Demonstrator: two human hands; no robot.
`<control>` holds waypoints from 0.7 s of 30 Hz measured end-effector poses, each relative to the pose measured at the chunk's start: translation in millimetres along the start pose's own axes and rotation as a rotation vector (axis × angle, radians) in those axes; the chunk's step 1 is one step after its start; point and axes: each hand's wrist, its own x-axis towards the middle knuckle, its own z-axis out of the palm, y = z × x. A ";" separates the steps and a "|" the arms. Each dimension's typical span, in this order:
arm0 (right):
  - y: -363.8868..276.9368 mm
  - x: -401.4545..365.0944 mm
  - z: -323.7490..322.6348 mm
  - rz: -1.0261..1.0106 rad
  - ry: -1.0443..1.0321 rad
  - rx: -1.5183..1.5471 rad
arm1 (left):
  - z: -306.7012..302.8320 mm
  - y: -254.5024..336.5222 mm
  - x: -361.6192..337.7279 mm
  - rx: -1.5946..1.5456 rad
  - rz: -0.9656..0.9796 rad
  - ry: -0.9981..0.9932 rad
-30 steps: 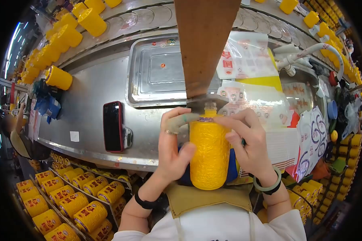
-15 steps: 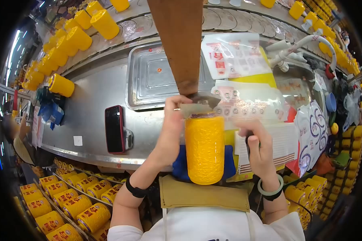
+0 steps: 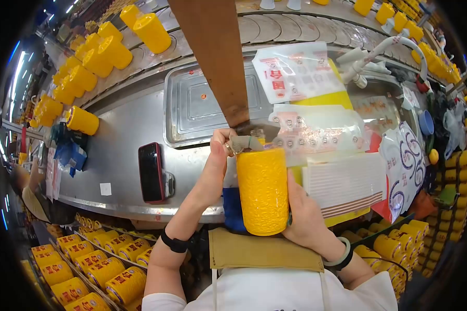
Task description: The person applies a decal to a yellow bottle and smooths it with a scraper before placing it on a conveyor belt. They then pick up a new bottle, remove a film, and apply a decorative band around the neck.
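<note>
Fingers of left hand [image 3: 216,167] pinch the yellow bottle [image 3: 263,189] top; right hand [image 3: 307,217] clasps it.

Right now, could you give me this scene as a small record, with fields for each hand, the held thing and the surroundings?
Left hand: fingers pinched at the top of the yellow bottle
Right hand: wraps the bottle's lower right side
Bottle pose: upright
Steel counter: holds a phone, a metal tray and label sheets
Lower left: labelled yellow bottles lying in rows
</note>
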 end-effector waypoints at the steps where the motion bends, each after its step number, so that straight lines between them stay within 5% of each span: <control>1: -1.8 -0.7 -1.6 -0.012 -0.009 -0.010 | 4.0 9.0 0.4 -0.018 0.011 0.004; 5: -26.8 -7.1 -20.9 -0.135 -0.019 -0.293 | 8.8 7.8 2.1 -0.092 -0.003 0.033; 8: -13.8 -4.7 -3.2 -0.085 0.189 -0.130 | 7.2 2.2 3.3 -0.045 0.018 0.028; 12: -17.4 0.0 -6.7 -0.006 0.081 -0.081 | -1.1 -16.0 6.0 0.071 0.083 -0.007; 15: -30.2 -3.1 -13.2 -0.167 0.073 -0.276 | 6.3 1.5 2.7 -0.066 -0.030 -0.008; 18: -24.2 -1.9 -4.3 -0.116 0.242 -0.143 | 10.8 8.1 4.6 -0.051 0.047 0.009; 21: -34.2 -2.1 -17.1 -0.094 0.071 -0.275 | 11.1 9.5 2.5 -0.046 0.028 0.025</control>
